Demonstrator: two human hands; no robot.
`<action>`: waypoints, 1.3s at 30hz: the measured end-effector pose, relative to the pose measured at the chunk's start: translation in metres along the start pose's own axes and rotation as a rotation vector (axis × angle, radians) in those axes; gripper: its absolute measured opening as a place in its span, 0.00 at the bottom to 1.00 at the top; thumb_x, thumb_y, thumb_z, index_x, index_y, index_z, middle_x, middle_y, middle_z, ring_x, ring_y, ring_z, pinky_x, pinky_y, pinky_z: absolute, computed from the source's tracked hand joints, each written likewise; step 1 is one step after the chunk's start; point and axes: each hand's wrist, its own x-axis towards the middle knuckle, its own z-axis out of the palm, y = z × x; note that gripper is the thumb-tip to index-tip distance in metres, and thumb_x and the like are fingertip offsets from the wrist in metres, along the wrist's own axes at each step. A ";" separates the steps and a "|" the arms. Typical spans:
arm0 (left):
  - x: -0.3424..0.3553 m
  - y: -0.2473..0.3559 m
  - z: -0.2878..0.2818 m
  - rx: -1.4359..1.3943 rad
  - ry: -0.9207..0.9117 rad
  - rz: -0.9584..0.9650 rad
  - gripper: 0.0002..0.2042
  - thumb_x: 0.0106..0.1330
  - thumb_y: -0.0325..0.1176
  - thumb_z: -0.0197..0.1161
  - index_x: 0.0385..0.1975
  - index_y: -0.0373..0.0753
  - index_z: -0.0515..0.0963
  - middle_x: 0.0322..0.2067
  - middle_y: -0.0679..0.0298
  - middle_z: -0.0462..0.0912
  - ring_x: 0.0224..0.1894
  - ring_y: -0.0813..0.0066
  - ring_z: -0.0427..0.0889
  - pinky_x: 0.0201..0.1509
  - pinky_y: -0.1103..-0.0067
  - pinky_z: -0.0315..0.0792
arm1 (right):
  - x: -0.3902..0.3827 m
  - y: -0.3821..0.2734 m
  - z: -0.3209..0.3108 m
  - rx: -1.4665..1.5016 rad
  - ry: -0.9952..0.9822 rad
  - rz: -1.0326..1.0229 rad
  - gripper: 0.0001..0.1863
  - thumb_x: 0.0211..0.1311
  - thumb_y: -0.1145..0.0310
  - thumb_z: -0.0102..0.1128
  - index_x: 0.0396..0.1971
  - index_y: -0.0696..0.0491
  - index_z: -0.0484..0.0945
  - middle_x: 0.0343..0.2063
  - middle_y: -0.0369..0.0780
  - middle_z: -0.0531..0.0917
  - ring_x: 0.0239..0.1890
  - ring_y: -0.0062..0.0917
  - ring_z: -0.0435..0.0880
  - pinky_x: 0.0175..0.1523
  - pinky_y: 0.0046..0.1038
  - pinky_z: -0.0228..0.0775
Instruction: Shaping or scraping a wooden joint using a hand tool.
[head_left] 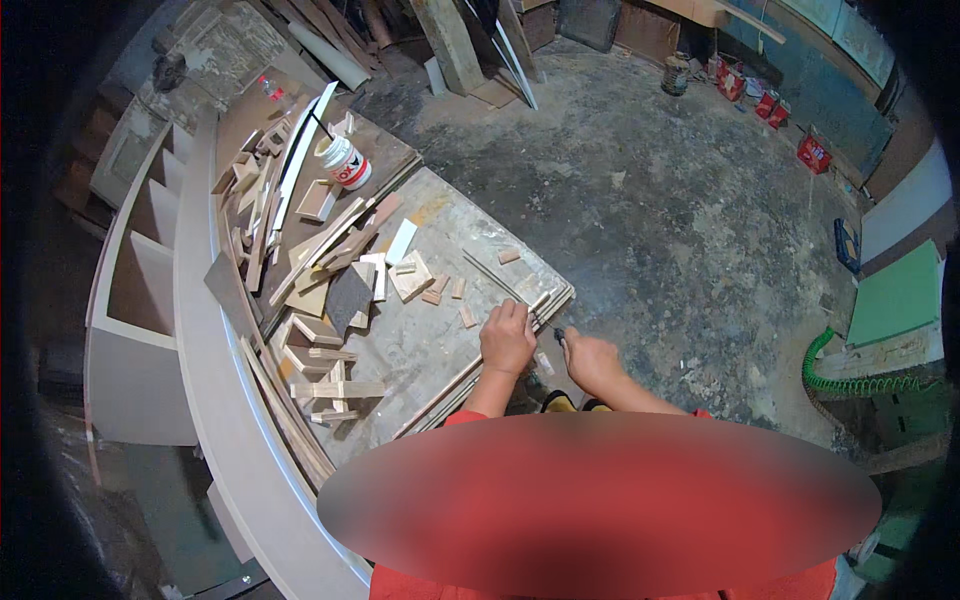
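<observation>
At the near right corner of the worktable, my left hand is closed on a thin wooden strip, pressing it down at the table edge. Just right of it, off the edge, my right hand is closed round a small dark-handled tool; its working end is too small to make out. Beyond my left hand lie a small wood block and a thin dark rod. Several more little offcuts lie to its left.
Stacked wood scraps and long strips cover the table's left side. A white tub with a stick in it stands farther back. A long curved panel runs along the left. A green coiled hose hangs at the right.
</observation>
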 end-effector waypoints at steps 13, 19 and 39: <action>0.004 -0.004 0.002 0.002 0.030 0.000 0.04 0.55 0.29 0.62 0.28 0.39 0.75 0.29 0.58 0.74 0.35 0.55 0.76 0.36 0.64 0.72 | 0.020 -0.001 0.011 0.027 0.085 -0.079 0.12 0.67 0.62 0.47 0.35 0.57 0.70 0.25 0.52 0.82 0.29 0.49 0.83 0.34 0.48 0.74; 0.009 -0.001 0.002 0.033 0.002 -0.023 0.04 0.55 0.30 0.62 0.28 0.39 0.75 0.28 0.57 0.74 0.34 0.55 0.77 0.36 0.64 0.72 | 0.026 -0.003 0.012 0.055 0.098 -0.064 0.12 0.66 0.61 0.47 0.35 0.56 0.71 0.25 0.51 0.82 0.29 0.49 0.83 0.34 0.49 0.73; 0.004 -0.004 -0.003 -0.005 -0.029 -0.061 0.04 0.55 0.30 0.63 0.28 0.40 0.76 0.30 0.59 0.76 0.35 0.56 0.78 0.37 0.65 0.73 | 0.021 -0.004 0.010 0.002 -0.011 -0.008 0.14 0.66 0.61 0.46 0.38 0.56 0.73 0.28 0.53 0.83 0.32 0.48 0.84 0.38 0.50 0.73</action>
